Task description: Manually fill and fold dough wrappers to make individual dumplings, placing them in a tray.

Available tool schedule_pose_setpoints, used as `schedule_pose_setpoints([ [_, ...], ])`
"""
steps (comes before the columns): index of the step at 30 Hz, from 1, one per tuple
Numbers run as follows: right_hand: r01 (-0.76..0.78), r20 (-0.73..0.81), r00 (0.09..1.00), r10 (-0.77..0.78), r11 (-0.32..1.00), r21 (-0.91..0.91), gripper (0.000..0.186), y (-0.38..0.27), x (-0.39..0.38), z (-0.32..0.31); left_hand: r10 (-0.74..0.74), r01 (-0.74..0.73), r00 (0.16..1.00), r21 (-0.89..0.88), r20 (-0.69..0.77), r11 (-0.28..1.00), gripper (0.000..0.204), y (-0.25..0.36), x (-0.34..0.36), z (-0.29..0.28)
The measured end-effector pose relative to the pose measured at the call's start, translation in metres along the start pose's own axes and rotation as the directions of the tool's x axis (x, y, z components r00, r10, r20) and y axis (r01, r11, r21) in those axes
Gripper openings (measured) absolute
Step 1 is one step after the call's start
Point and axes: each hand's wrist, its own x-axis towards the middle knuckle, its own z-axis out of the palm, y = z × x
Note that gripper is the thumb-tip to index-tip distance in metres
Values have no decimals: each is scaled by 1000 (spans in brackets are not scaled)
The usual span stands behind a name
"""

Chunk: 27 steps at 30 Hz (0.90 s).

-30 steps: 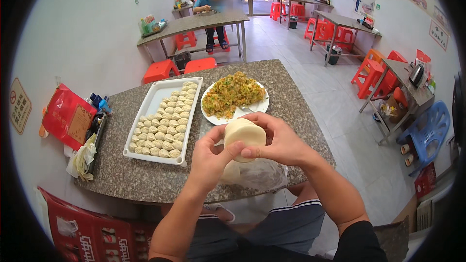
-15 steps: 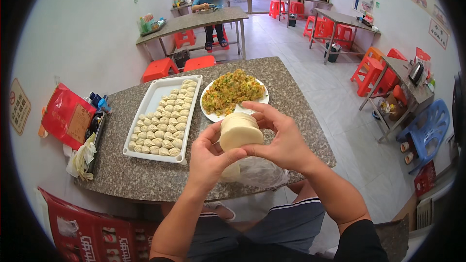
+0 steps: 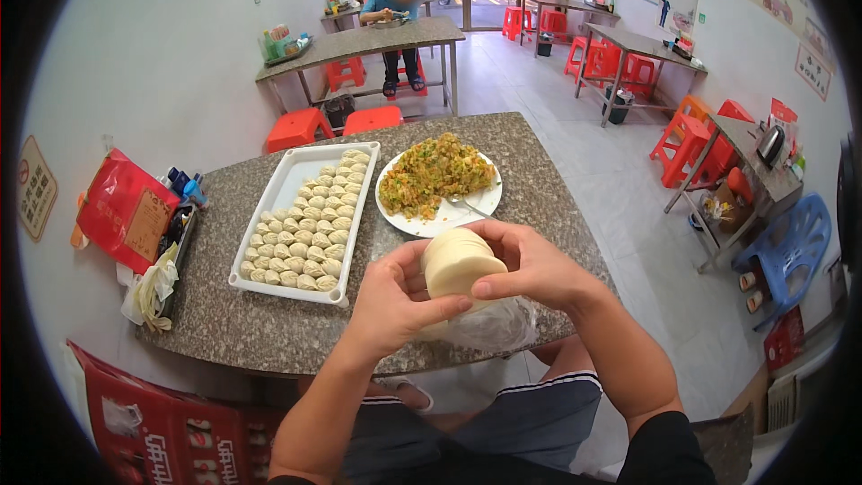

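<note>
Between both hands is a thick stack of round, pale dumpling wrappers [image 3: 463, 271], held above the table's near edge. My left hand [image 3: 388, 305] grips its left side, thumb along the bottom front. My right hand [image 3: 537, 271] holds the opposite side, with its thumb on the front face. Just beyond the stack, a white plate [image 3: 490, 207] carries a mound of chopped vegetable filling [image 3: 433, 175], with a metal spoon [image 3: 470, 209] resting in it. To the left, pleated dumplings [image 3: 305, 238] fill rows of a white tray [image 3: 296, 175]. Beneath my hands lies a clear plastic bag [image 3: 494, 327].
At the speckled stone table's [image 3: 539, 189] left end are a red bag [image 3: 126, 207] and a holder of small items. Red stools [image 3: 296, 128] stand beyond the far edge. A person [image 3: 395, 13] sits eating at another table. A red crate [image 3: 171, 431] is at lower left.
The wrapper stack has shifted slightly right and lower, and my right fingers have come down around it. The spoon on the plate now shows.
</note>
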Motion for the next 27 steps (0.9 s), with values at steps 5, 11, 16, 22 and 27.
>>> schedule_pose_setpoints([
  [5, 10, -130, 990, -48, 959, -283, 70, 4, 1, 6, -71, 72, 997, 4, -43, 997, 77, 4, -1, 4],
  [11, 98, -213, 956, -200, 907, -410, 64, -3, -1, 22, 71, -69, 996, 37, -56, 997, 77, -8, 0, 6],
  [16, 187, -190, 928, -319, 844, -503, 62, 4, 2, 15, 79, -73, 993, 71, -87, 995, 73, -10, 2, 8],
  [22, 111, -164, 976, -146, 972, -207, 62, 9, -1, 11, 44, -41, 998, 69, -47, 997, 75, -6, -4, 2],
  [27, 106, -225, 963, -147, 977, -183, 64, 8, 2, 22, 165, -163, 985, 27, -53, 986, 76, -21, -4, 7],
])
